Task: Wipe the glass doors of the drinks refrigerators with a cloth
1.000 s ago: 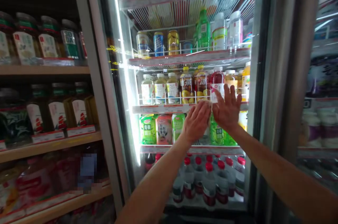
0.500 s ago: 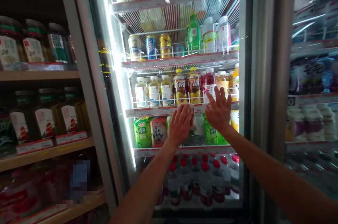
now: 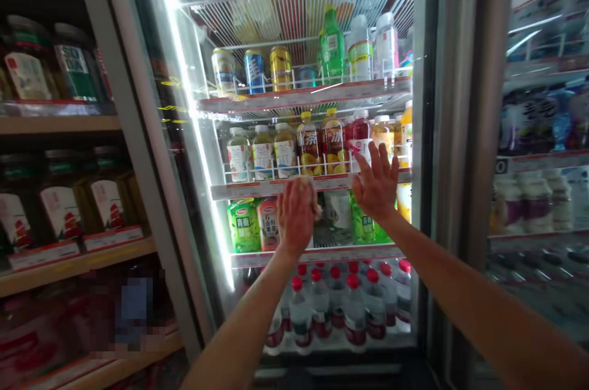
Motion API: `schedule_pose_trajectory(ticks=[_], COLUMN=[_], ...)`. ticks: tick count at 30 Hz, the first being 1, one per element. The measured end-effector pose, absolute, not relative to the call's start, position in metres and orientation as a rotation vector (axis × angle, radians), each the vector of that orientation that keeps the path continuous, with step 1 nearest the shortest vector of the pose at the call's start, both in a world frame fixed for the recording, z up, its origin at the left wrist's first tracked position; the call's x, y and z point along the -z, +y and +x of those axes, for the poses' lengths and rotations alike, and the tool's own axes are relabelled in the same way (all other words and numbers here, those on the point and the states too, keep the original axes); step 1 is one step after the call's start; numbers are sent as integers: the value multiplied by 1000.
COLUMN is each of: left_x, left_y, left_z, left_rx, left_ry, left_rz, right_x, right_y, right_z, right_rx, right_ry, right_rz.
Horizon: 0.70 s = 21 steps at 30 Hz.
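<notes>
A crumpled pale cloth (image 3: 315,198) shows past the fingers of my left hand (image 3: 295,215), which presses it flat toward the glass door (image 3: 216,328) of a lit drinks fridge. Most of the cloth is hidden under that hand. My right hand (image 3: 378,186) is spread open against the glass, its fingers pointing up, holding nothing. Beyond it stand a red drink bottle (image 3: 360,132) and a green carton-like pack (image 3: 363,227). Dark tea bottles (image 3: 309,148) with yellow caps are behind the glass, above my left hand.
Inside the fridge are cans (image 3: 254,71), a green bottle (image 3: 332,46) and several red-capped bottles (image 3: 354,307) at the bottom. A wooden shelf (image 3: 59,123) with large bottles stands at left. A metal door frame (image 3: 453,151) and another fridge section are at right.
My left hand has slid left across the glass with the cloth, its fingers now more upright. My right hand keeps nearly the same place. The camera view has shifted slightly.
</notes>
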<state>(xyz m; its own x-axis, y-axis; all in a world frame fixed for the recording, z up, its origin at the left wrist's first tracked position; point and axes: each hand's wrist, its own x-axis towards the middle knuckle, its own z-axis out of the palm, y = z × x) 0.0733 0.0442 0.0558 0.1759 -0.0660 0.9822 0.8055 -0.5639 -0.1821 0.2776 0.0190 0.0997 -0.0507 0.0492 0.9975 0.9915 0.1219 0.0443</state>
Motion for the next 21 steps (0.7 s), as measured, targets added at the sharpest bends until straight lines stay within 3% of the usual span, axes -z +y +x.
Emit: schedule_pose_trajectory(ticks=[4, 9, 12, 16, 21], left_x=[-49, -73, -77, -68, -76], left_y=[43, 59, 55, 42, 50], left_z=[57, -14, 20, 83, 34], left_rx=[1302, 1724, 1702, 1309, 1473], left_ry=[-639, -1081, -972, -592, -812], left_rz=[-1781, -1348, -1423, -1786, -1635], right_x=[-100, -100, -100, -99, -98], right_y=[19, 19, 19, 21, 22], right_z=[279, 278, 278, 279, 279], right_rx=[1125, 1139, 1120, 1109, 1135], right_ry=[-1344, -1336, -1348, -1351, -1339], right_rz=[-1131, -1114, -1114, -1118, -1093])
